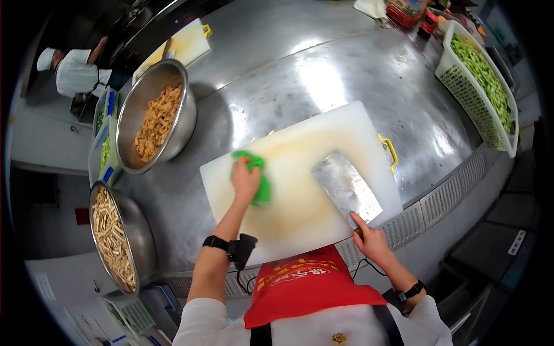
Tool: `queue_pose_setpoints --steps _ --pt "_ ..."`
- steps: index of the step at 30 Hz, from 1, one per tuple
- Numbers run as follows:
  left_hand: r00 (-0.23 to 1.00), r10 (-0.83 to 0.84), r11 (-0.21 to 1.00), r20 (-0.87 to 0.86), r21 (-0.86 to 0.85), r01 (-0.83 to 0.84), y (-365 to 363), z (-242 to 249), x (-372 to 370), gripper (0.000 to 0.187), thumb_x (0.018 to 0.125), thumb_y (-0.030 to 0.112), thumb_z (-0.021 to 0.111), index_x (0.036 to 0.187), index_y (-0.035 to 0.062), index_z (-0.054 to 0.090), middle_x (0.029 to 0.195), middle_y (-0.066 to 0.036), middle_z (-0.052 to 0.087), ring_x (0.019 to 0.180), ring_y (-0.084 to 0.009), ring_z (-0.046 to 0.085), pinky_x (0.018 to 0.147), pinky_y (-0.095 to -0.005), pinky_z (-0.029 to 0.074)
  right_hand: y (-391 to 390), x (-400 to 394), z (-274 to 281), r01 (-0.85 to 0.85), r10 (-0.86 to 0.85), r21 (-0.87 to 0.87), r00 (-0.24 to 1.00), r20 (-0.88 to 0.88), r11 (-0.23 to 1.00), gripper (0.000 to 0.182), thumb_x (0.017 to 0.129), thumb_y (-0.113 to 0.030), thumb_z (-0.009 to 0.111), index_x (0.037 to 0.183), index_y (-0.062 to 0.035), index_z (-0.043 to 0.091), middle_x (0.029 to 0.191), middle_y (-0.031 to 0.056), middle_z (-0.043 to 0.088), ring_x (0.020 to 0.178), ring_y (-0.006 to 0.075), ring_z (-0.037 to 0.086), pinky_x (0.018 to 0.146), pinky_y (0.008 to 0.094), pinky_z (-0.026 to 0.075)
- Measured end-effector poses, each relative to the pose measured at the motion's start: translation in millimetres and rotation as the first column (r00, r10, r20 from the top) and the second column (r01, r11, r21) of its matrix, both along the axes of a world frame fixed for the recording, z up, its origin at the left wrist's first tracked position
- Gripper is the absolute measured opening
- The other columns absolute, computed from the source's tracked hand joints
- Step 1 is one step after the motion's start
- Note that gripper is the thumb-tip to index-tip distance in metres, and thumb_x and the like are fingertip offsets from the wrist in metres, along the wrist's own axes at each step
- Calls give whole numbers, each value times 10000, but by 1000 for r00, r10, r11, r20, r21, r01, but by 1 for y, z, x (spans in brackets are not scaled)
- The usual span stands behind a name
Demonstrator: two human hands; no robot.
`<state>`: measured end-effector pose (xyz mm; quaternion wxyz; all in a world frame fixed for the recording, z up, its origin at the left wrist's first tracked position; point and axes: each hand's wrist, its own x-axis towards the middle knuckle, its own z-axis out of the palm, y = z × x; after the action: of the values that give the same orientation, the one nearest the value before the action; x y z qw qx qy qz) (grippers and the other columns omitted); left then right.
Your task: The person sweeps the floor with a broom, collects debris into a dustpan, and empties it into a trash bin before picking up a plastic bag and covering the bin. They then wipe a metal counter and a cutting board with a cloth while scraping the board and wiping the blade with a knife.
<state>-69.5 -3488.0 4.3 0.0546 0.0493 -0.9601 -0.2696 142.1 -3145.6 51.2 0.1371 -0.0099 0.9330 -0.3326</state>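
A large white cutting board (288,225) with a yellow handle lies at a slant on the steel counter in front of me. My left hand (246,177) is closed on a green cloth (262,190), which rests on the left part of the board and is slightly blurred. On the right, my right hand (371,240) grips the short handle of a cleaver (347,185). Its broad blade lies flat over the board, with my index finger stretched along its base. Yellowish stains mark the middle of the board.
Left of the board stand a steel bowl (187,124) of brownish pieces and another steel bowl (144,242) of pale strips. A white basket (461,75) of chopped greens sits far right. Another cutting board (193,43) lies at the back; a person (81,72) stands beyond, upper left.
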Motion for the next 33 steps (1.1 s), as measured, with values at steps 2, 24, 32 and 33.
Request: queue_pose_setpoints --steps 2,24,32,33 --pt "992 -123 948 17 298 113 21 -5 -7 327 797 152 585 1104 77 502 1006 -151 596 863 -269 607 749 -377 484 -7 -3 7 -3 3 0 1000 23 1000 590 818 -221 586 1363 -236 362 681 105 639 588 327 615 544 430 499" --pt "931 -310 939 -195 -214 268 29 16 -4 424 773 253 648 1159 105 554 1194 -109 509 1029 -312 505 837 -476 396 21 8 63 -105 97 193 994 48 976 535 824 -193 578 1325 -307 426 713 85 616 590 299 602 534 402 493" --pt "990 42 913 -138 407 18 -53 19 -86 269 822 200 612 1020 19 622 864 -114 629 753 -221 584 668 -334 449 -13 -36 85 -308 294 236 951 95 922 513 830 -198 567 1315 -307 442 655 86 601 526 278 587 469 377 479" --pt "998 27 893 -59 451 2 -56 23 -88 278 828 213 613 1023 14 621 838 -94 630 732 -188 578 655 -321 449 -30 -57 70 -338 328 249 941 83 907 511 834 -202 562 1319 -303 439 634 93 595 517 281 584 463 379 476"
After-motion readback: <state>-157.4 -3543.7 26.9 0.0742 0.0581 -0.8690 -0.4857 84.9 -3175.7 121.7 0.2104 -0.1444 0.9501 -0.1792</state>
